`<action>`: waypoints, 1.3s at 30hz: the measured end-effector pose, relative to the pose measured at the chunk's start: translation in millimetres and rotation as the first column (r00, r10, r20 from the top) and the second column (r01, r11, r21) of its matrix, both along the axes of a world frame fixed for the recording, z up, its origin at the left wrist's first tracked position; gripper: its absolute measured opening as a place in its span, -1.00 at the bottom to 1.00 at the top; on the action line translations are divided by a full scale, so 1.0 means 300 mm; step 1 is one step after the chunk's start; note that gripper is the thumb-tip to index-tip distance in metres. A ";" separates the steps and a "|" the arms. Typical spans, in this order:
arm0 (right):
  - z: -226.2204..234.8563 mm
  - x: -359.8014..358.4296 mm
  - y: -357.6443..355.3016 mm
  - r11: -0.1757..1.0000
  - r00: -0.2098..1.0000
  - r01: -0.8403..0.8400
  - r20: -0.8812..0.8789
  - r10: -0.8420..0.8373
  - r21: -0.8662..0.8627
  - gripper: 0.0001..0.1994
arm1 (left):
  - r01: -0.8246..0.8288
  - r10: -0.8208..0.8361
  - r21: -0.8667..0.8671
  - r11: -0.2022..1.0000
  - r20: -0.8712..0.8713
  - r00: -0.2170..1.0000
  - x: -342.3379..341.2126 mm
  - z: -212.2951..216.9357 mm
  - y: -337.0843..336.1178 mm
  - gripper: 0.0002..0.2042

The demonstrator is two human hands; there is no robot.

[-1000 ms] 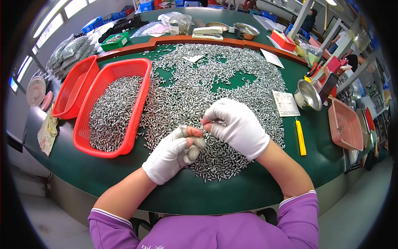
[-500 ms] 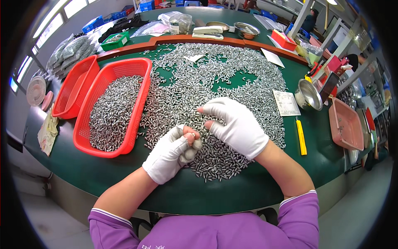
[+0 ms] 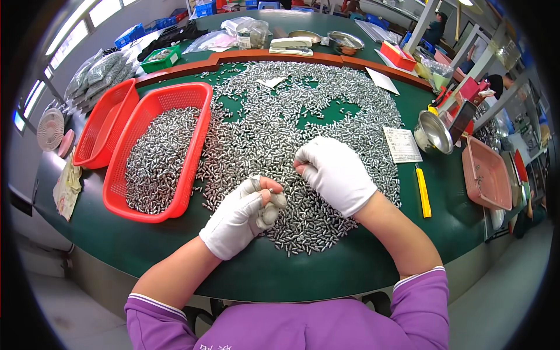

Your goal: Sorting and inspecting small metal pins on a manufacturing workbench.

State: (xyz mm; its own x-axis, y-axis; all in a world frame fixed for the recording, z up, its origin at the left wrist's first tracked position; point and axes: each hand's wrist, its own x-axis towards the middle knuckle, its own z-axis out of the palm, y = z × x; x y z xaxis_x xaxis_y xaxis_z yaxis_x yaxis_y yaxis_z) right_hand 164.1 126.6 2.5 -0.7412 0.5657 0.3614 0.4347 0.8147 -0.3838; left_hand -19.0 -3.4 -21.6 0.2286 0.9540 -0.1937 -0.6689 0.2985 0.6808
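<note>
A wide spread of small silvery metal pieces (image 3: 251,137), short and pointed, covers the middle of the green table. Above its near part is my left hand (image 3: 238,217), in a white glove with bare fingertips. Its fingers curl closed, thumb against forefinger; whatever lies inside is hidden. My right hand (image 3: 338,175), gloved the same way, is just to the right over the pieces. Its thumb and fingers are drawn together in a pinch, and I cannot make out what is between them. Left of the pile stands a red perforated basket (image 3: 204,111) filled with similar pieces.
Another red basket (image 3: 93,154) stands further left. On the right lie a paper slip (image 3: 402,144), a yellow-handled cutter (image 3: 423,195), a steel bowl (image 3: 429,140) and a pink tray (image 3: 490,201). A brown wooden ledge (image 3: 216,57) borders the far side.
My right hand's thumb and fingers have come together from a spread pose, and the hand has shifted slightly right. My left hand stays nearly in place, its forefinger and thumb slightly shifted.
</note>
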 end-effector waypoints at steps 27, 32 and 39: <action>-0.029 0.013 0.005 0.997 1.000 0.011 0.025 -0.013 0.077 -0.74 | -0.068 0.067 -0.007 0.998 -0.054 0.996 0.000 -0.003 -0.003 -0.85; -0.045 0.002 0.004 0.995 0.980 0.050 0.189 -0.066 0.085 -0.89 | -0.061 0.061 0.000 0.998 -0.014 0.998 0.002 0.003 -0.002 -0.88; -0.028 0.025 -0.003 0.986 0.968 0.111 0.210 -0.135 0.123 -0.93 | -0.039 0.039 -0.001 0.999 0.025 0.999 0.001 0.010 -0.003 -0.86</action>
